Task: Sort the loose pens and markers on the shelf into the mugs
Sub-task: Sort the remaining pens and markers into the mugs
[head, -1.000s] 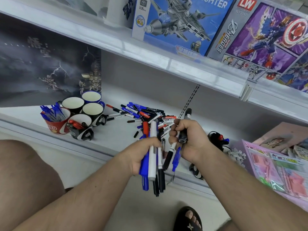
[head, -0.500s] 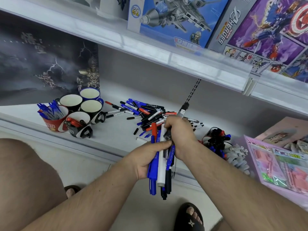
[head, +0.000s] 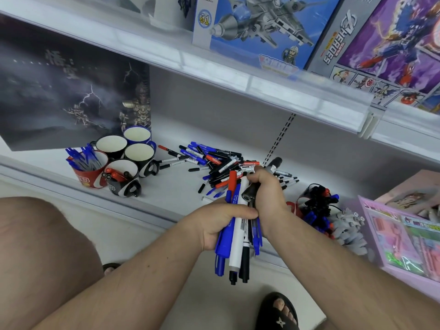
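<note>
My left hand (head: 215,222) grips a bundle of markers (head: 234,244), blue, white, black and one red, their ends hanging below the shelf edge. My right hand (head: 267,195) is pressed against that bundle and holds a thick black marker (head: 273,163) with more pens. A loose pile of pens and markers (head: 214,163) lies on the shelf just beyond my hands. At the left stand several mugs: a red mug (head: 91,172) full of blue pens, a black-and-white mug (head: 122,178) with red and black markers, and three empty mugs (head: 138,150).
The upper shelf (head: 238,75) overhangs with toy boxes on it. A dark poster box (head: 59,86) stands behind the mugs. Right of my hands sit a cup of mixed markers (head: 319,206), grey markers (head: 347,229) and a pink box (head: 404,236). My knee (head: 35,246) is at lower left.
My right hand has moved left and down until it meets the bundle in my left hand. Both hands have drifted closer to the pile on the shelf.
</note>
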A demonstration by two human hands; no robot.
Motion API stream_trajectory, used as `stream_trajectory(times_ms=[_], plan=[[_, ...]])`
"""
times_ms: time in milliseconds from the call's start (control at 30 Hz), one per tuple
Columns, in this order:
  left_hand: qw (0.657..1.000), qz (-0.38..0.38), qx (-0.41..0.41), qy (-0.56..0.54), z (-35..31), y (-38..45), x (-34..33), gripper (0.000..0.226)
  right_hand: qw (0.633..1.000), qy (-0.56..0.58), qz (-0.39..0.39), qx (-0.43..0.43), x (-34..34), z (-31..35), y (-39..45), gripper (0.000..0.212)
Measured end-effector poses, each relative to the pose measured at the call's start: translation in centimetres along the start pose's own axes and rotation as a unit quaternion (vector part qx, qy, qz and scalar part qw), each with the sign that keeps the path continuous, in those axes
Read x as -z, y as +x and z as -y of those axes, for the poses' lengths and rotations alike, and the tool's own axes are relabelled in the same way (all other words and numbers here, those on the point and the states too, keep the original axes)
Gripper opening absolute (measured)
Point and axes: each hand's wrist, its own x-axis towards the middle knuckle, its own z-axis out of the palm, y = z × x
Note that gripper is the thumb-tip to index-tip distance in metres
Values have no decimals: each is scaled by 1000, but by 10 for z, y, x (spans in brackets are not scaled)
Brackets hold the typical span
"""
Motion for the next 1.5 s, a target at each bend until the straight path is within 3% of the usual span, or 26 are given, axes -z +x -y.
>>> stream_trajectory(times_ms=[200, 467, 667, 800, 1000, 1200, 1400, 1500], plan=[[999, -33, 8, 10, -3, -3, -2, 16, 998, 67, -16, 5, -6, -7, 2, 22], [994, -96, -43, -2, -2, -1, 8, 13, 996, 44, -64, 53, -18, -8, 8, 14], [993, -106, -50, -21, -1, -2, 16, 16, 993, 71, -59, 68, -21, -4, 7, 9], [984, -157, -50, -74, -5, -3, 34, 9, 993, -13, -52, 102, -11, 13, 1, 10], [976, -182, -67, -99, -18, -19, 51, 8, 983, -163, 56, 66, -5, 15, -11, 15], [959, -242, -113, -97, -67, -43, 80, 11, 990, -111, 89, 10, -31, 6, -4, 12], [927, -336, -162, -31, -131, -70, 150, 14, 958, -238, 125, 103, -72, -1, 24, 26], [912, -366, -185, -32, -149, -78, 187, 13, 946, -268, 98, 155, -105, -2, 61, 22]])
